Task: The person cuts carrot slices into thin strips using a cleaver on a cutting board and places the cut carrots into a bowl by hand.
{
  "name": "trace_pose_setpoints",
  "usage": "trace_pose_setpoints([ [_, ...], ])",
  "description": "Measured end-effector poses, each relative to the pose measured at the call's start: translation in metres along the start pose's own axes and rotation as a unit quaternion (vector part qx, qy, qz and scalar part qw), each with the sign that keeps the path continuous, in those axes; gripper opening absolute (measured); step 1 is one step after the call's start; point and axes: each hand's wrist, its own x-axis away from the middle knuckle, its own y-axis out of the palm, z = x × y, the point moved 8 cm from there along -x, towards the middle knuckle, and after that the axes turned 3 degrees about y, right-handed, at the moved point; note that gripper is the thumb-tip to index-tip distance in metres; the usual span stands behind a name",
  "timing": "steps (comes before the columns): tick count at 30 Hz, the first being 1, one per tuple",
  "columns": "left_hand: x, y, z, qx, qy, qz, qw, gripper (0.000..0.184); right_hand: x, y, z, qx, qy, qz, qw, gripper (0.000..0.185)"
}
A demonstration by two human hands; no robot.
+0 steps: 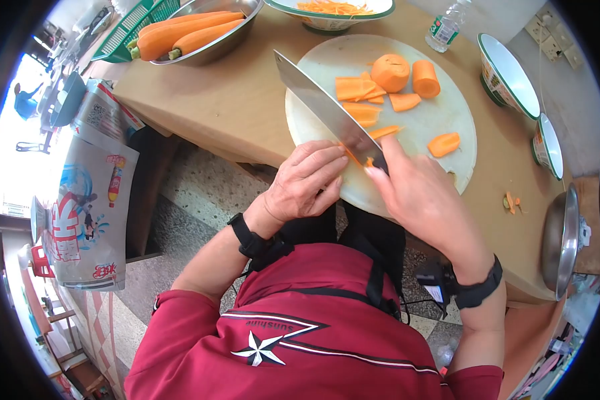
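Observation:
My right hand [417, 190] is wrapped around the dark handle of a cleaver [330, 107], its forefinger stretched along the blade. The broad blade stands over the near left part of a round white cutting board [457, 120]. My left hand [307, 180] is closed, its curled fingertips against a carrot piece [351, 155] beside the blade; most of that piece is hidden. Beyond the blade lie cut carrot slices [361, 113], a thick carrot stub [390, 72] and a short carrot cylinder [426, 79]. Another carrot chunk [444, 145] rests apart on the right.
A metal bowl [237, 37] of whole carrots [187, 37] and a green basket [123, 40] stand at the back left. Behind the board is a bowl [333, 23] of carrot shreds. A plastic bottle [447, 27], enamel bowls [510, 77] and a metal basin [563, 240] line the right side.

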Motion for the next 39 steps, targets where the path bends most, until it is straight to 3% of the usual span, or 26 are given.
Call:
trace_pose_setpoints([
  [5,0.001,-0.001,-0.002,0.004,-0.002,-0.002,1.0,0.031,-0.007,-0.002,0.005,-0.024,0.001,0.0,1.0,0.025],
  [13,0.003,0.0,-0.001,-0.002,-0.002,-0.002,1.0,0.034,0.036,-0.018,0.022,-0.081,0.079,-0.011,0.993,0.027],
  [39,0.006,0.0,-0.001,-0.007,0.008,0.006,1.0,0.037,0.056,-0.015,0.022,-0.105,0.081,-0.037,0.99,0.035],
])
